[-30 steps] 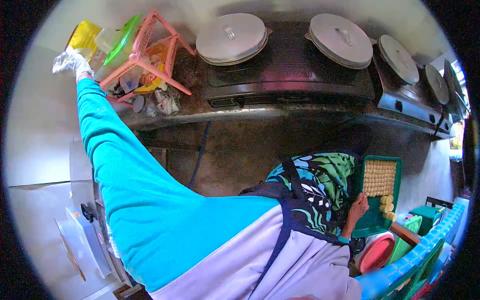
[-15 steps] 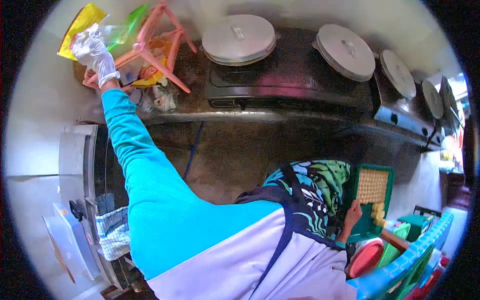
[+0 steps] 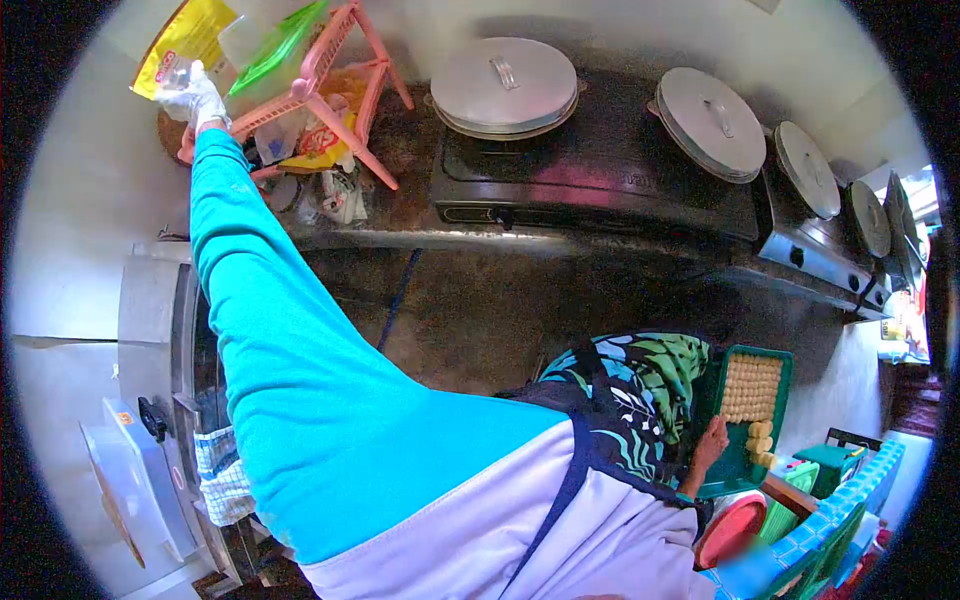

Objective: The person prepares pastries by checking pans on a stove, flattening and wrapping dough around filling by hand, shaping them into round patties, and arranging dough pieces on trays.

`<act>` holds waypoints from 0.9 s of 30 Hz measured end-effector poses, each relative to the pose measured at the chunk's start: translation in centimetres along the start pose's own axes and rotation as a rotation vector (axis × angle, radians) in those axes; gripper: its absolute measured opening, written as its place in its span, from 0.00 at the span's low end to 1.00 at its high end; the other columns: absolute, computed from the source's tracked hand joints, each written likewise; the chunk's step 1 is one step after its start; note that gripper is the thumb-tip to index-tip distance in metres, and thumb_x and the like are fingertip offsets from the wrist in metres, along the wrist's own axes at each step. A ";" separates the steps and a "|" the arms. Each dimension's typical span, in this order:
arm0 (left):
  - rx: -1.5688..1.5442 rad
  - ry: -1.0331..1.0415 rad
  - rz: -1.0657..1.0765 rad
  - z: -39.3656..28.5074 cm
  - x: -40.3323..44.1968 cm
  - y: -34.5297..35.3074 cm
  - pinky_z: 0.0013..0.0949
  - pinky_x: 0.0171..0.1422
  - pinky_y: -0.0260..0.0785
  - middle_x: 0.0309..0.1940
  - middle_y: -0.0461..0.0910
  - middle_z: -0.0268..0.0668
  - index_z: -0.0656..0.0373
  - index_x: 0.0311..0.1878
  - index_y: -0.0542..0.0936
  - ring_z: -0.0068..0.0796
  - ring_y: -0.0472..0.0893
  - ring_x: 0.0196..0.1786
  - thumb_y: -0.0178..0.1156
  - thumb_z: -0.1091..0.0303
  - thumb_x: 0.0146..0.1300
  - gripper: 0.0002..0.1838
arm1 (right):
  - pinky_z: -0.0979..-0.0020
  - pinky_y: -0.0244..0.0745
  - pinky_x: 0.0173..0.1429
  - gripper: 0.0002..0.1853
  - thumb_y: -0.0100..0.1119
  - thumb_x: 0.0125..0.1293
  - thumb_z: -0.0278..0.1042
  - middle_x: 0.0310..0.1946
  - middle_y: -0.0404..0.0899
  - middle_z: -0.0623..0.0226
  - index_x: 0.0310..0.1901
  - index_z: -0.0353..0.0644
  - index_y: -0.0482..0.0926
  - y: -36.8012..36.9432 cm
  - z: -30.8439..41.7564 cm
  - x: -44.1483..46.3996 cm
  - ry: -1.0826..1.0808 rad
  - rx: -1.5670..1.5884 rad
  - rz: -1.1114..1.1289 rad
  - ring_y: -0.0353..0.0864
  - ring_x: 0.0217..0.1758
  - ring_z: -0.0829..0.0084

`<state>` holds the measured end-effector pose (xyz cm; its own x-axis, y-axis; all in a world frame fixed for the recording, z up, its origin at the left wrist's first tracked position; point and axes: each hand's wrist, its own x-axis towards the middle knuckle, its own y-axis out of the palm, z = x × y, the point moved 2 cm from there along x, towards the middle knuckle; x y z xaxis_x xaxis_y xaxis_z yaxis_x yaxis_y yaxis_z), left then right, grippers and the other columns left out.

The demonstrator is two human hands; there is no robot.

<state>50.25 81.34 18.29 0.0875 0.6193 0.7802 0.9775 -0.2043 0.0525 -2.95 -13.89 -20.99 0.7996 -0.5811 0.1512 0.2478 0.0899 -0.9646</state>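
My left hand (image 3: 198,103), in a white glove, reaches out to the far left in front of a yellow pouch (image 3: 188,45). Its fingers are curled around something clear and shiny that I cannot make out. Beside it stands a pink plastic rack (image 3: 322,62) with a bright green lid (image 3: 285,50) and a clear container (image 3: 242,40) on top. My bare right hand (image 3: 712,438) is closed on the near side of a green tray (image 3: 785,375). Rows of small round pale pieces (image 3: 750,388) lie in the tray, a few of them loosely stacked.
Several pots with metal lids (image 3: 505,85) stand on black stoves (image 3: 590,175) along the counter. A red round lid (image 3: 730,530) and a blue tiled edge (image 3: 810,530) are at lower right. A checked cloth (image 3: 222,480) hangs at left, near white plastic containers (image 3: 140,475).
My left hand has shifted slightly and now shows lower against the yellow pouch, whose front is more visible. The view has tilted a little. My right hand stays at the tray.
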 end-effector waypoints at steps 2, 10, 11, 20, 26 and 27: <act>0.019 -0.098 -0.105 0.0 -2.5 -0.6 0.45 0.54 0.74 0.44 0.78 0.49 0.67 0.52 0.68 0.42 0.79 0.48 0.79 0.63 0.40 0.38 | 0.55 0.64 0.60 0.20 0.46 0.73 0.44 0.51 0.79 0.55 0.56 0.40 0.76 0.3 -1.2 0.2 -0.013 0.025 0.035 0.75 0.55 0.53; 1.827 0.820 0.544 -3.5 -3.4 1.4 0.57 0.70 0.54 0.58 0.74 0.54 0.61 0.57 0.77 0.49 0.71 0.64 0.46 0.56 0.68 0.23 | 0.50 0.69 0.40 0.14 0.49 0.70 0.39 0.32 0.79 0.48 0.41 0.38 0.79 -3.0 2.7 1.2 0.010 0.215 -0.006 0.77 0.37 0.46; 1.774 0.975 0.508 0.5 -1.6 2.3 0.52 0.59 0.58 0.50 0.75 0.48 0.58 0.50 0.78 0.43 0.73 0.55 0.47 0.59 0.67 0.18 | 0.59 0.72 0.50 0.17 0.48 0.72 0.41 0.39 0.81 0.47 0.48 0.37 0.81 -2.7 2.0 1.1 0.054 0.072 0.097 0.80 0.46 0.52; -0.110 0.205 0.354 -4.9 -10.8 4.9 0.36 0.37 0.70 0.33 0.80 0.33 0.53 0.36 0.82 0.28 0.80 0.35 0.52 0.67 0.65 0.09 | 0.60 0.75 0.45 0.18 0.50 0.70 0.43 0.36 0.83 0.55 0.50 0.40 0.80 -4.6 2.6 0.3 0.255 0.343 -0.216 0.82 0.43 0.54; -0.464 0.215 0.539 -26.1 -28.3 1.4 0.36 0.47 0.69 0.39 0.81 0.36 0.57 0.41 0.82 0.30 0.80 0.42 0.51 0.68 0.66 0.10 | 0.77 0.73 0.30 0.11 0.61 0.61 0.34 0.26 0.81 0.71 0.42 0.39 0.84 -1.9 -0.9 -1.4 0.875 0.949 -0.150 0.79 0.26 0.80; -0.543 0.212 0.589 -29.3 -30.8 0.9 0.36 0.48 0.69 0.40 0.81 0.37 0.57 0.42 0.82 0.30 0.80 0.43 0.51 0.68 0.66 0.10 | 0.77 0.73 0.30 0.11 0.63 0.59 0.34 0.25 0.81 0.71 0.40 0.38 0.84 -1.3 -1.0 -1.3 0.862 1.036 -0.099 0.78 0.25 0.80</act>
<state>42.82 39.89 12.53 0.4652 0.1519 0.8721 0.5493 -0.8221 -0.1499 -4.82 -14.07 -20.14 0.2542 -0.9050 -0.3412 0.8852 0.3599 -0.2949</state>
